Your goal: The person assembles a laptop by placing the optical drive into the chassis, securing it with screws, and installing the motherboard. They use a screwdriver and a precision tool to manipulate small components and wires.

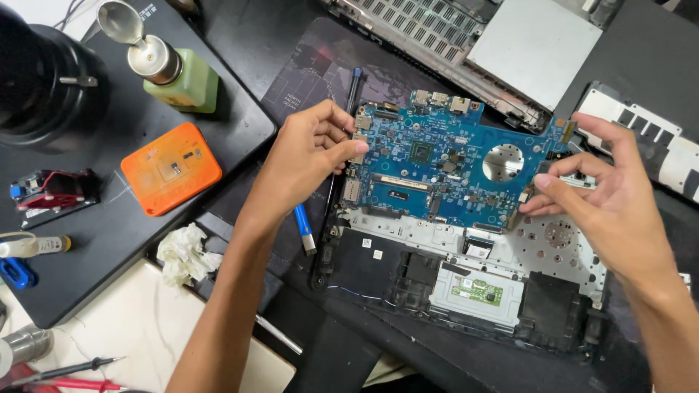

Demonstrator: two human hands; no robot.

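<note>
The left hand (309, 156) pinches the left edge of a blue circuit board (444, 164), fingers (348, 149) closed on it. The right hand (608, 200) grips the board's right edge, its fingers also closed on it. The board sits over an open laptop base (451, 284) on the dark surface (109, 240). Well to the left lie an orange box (170, 167), a green bottle (178, 76) and a crumpled tissue (186, 253).

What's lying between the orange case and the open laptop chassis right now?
In the head view, the left hand and forearm cross that stretch between the orange case and laptop chassis, with a crumpled white tissue and a blue-handled tool on the dark mat.
</note>
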